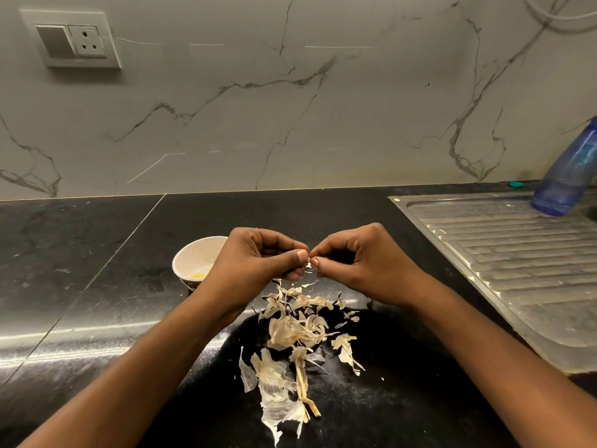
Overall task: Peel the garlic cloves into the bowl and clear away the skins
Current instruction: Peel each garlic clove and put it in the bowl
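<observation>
My left hand [258, 263] and my right hand [358, 263] meet above the black counter, fingers curled. Between their fingertips they pinch a small garlic clove [309, 264], mostly hidden, with a shred of skin hanging under it. A small white bowl [190, 257] stands just left of my left hand, partly covered by it; something pale yellow lies at its bottom. A loose heap of papery garlic skins [290, 347] is spread over the counter below my hands, reaching toward me.
A steel sink drainboard [517, 263] fills the right side. A blue plastic bottle [568, 169] leans at its far end. The marble wall [258, 108] with a switch and socket plate [72, 38] rises behind the black counter [80, 270].
</observation>
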{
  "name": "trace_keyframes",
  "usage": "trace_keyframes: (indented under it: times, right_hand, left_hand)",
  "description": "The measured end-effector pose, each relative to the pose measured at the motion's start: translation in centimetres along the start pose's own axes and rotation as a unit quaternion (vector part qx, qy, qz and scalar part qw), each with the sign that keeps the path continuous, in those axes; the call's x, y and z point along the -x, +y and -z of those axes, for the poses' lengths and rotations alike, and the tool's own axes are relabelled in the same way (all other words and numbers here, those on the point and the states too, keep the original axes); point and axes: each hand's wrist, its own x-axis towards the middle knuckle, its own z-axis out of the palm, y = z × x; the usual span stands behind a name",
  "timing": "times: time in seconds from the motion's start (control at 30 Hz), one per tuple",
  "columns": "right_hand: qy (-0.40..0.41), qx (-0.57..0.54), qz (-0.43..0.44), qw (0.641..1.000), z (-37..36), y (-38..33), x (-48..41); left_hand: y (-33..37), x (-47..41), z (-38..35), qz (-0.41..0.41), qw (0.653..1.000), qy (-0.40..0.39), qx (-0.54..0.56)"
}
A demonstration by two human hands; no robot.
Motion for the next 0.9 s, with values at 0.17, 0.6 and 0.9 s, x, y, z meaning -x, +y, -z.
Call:
trace_keyframes:
  times: [0.17, 0.6, 0.9]
  right_hand:
    - [-0.003, -0.021, 0.001, 1.000, 0.1, 0.1, 0.0]
    - [0.053, -0.173, -0.039, 0.983, -0.2, -0.7, 0.3]
    - [0.071, -0.277, -0.089, 0.954, 0.1, -1.2, 0.1]
  left_hand:
    - [0.1, -0.1, 0.5, -0.017, 1.000, -0.014, -0.016]
    - [0.5, 0.0, 0.7, -0.019, 0.997, -0.046, 0.060]
    - [0.8, 0.0, 0.7, 0.021, 0.991, -0.040, 0.130]
